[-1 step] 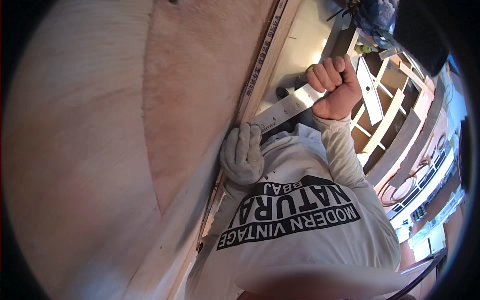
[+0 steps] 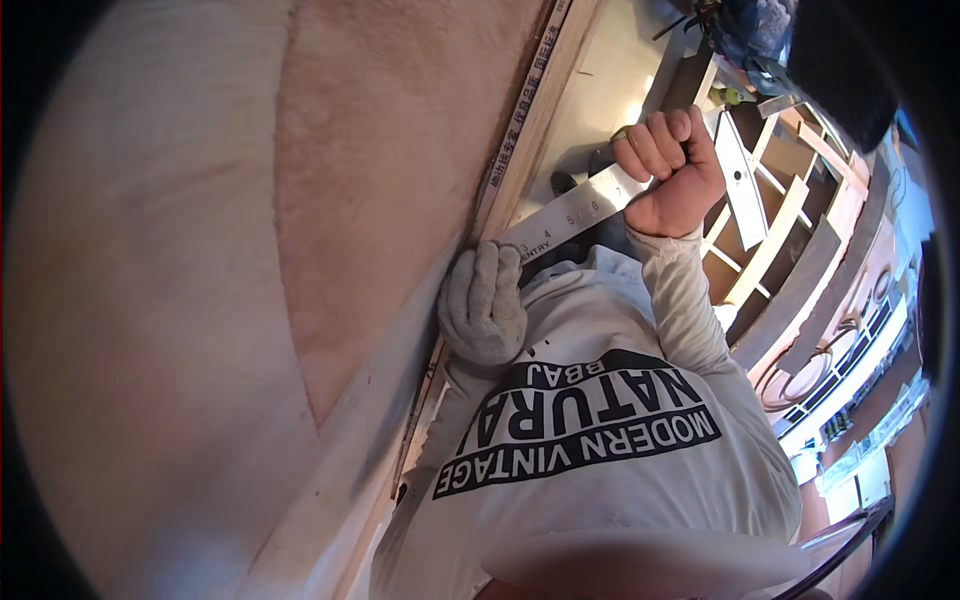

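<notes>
A wide, flat metal ruler (image 2: 565, 222) with number marks along it runs slantwise between my two hands. My right hand (image 2: 672, 175), bare, is closed in a fist round its upper right end. My left hand (image 2: 483, 305) wears a pale grey work glove; its fingers lie together, bent over the ruler's lower left end. This hand rests against the edge of a large wooden panel (image 2: 380, 200). The left thumb is hidden. Light edge banding with dark print (image 2: 522, 105) lines the panel's edge just above the glove.
The panel fills the left side of the view, close by. On the right, behind my right arm, wooden strips (image 2: 765, 245) and a white strip with a dark hole (image 2: 740, 180) lie across a slatted frame. A dark bundle (image 2: 745, 35) hangs at the upper right.
The panel's surface has shifted slightly to the left, and my gloved left hand with it, by a very little. My right hand and the ruler stay almost where they were.
</notes>
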`<control>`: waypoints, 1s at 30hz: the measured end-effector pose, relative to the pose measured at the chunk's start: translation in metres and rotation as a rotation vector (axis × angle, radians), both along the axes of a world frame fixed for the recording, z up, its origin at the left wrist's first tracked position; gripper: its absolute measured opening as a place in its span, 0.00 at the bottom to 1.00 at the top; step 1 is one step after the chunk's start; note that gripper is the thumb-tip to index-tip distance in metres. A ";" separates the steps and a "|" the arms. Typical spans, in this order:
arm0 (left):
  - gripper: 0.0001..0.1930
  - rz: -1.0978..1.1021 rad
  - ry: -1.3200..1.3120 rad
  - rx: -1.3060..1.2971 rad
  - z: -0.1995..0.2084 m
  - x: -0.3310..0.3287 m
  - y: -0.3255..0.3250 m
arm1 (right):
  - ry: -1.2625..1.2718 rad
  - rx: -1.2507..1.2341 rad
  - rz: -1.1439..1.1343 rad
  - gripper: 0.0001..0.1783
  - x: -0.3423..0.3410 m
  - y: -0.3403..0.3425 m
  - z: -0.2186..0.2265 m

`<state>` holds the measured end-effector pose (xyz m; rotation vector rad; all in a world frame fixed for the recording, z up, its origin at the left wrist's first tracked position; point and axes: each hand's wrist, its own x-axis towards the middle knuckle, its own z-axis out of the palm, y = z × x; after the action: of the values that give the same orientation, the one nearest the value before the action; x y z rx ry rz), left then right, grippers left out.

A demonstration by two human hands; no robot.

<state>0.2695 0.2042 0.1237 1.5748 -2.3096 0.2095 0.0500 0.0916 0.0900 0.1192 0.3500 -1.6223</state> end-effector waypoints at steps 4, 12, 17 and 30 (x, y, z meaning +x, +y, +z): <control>0.11 -0.012 -0.008 -0.019 0.009 0.000 0.001 | -0.030 0.019 -0.065 0.17 -0.001 0.016 0.009; 0.14 0.064 -0.052 -0.069 0.000 -0.003 0.008 | 0.064 0.012 0.000 0.17 0.007 -0.003 -0.001; 0.14 0.059 -0.041 -0.057 -0.001 -0.004 0.009 | 0.047 0.002 -0.020 0.17 0.004 0.008 -0.005; 0.15 0.126 -0.065 -0.064 -0.004 -0.012 0.011 | 0.051 0.002 0.063 0.16 0.012 -0.009 -0.006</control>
<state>0.2572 0.2156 0.1193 1.7069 -2.2294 0.3665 0.0619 0.0821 0.0838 0.0676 0.3912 -1.5645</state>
